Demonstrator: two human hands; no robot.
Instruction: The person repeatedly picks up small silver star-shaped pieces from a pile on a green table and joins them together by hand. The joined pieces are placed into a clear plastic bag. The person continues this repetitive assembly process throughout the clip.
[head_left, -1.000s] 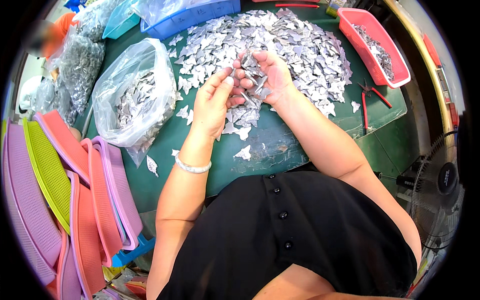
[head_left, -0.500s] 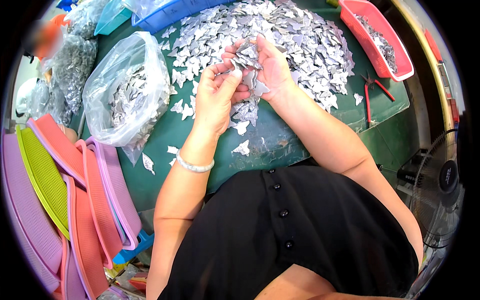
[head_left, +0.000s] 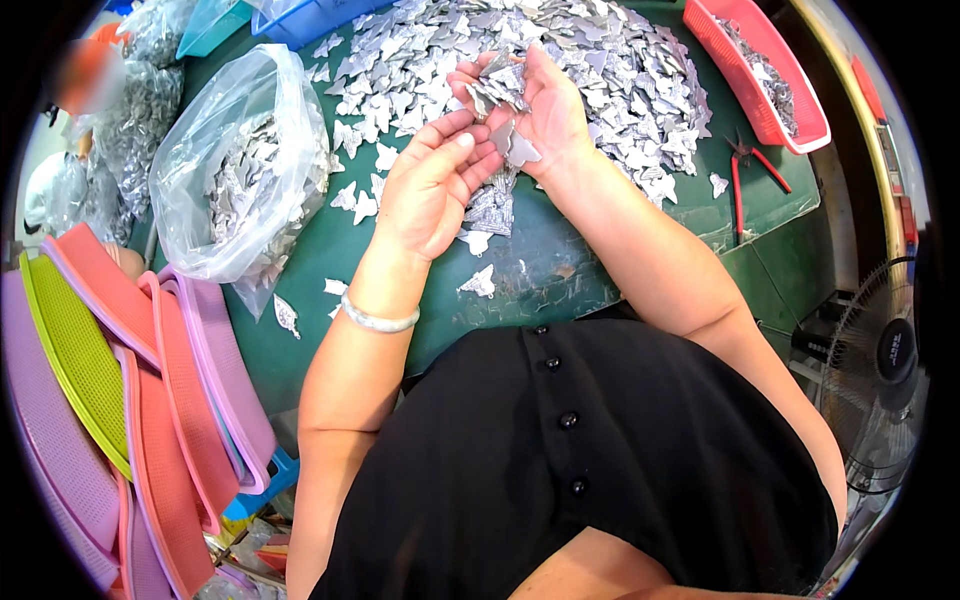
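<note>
My right hand, palm up and fingers curled, cradles a small stack of silvery butterfly-shaped metal pieces. Another flat piece lies at the heel of that palm, beside the left fingertips. My left hand is close against it, palm turned up, its fingers loosely bent and apart with nothing visible in them. Below the hands, a neat stack of the same pieces rests on the green table. Beyond spreads a large heap of them.
At left stands an open clear plastic bag partly filled with pieces. Red-handled pliers and a pink basket of metal parts are at right. Stacked coloured baskets crowd the lower left; a black fan stands lower right.
Both hands have shifted slightly away from me. My left thumb and fingers have loosened from the pieces by the right palm, where the stack is still held.
</note>
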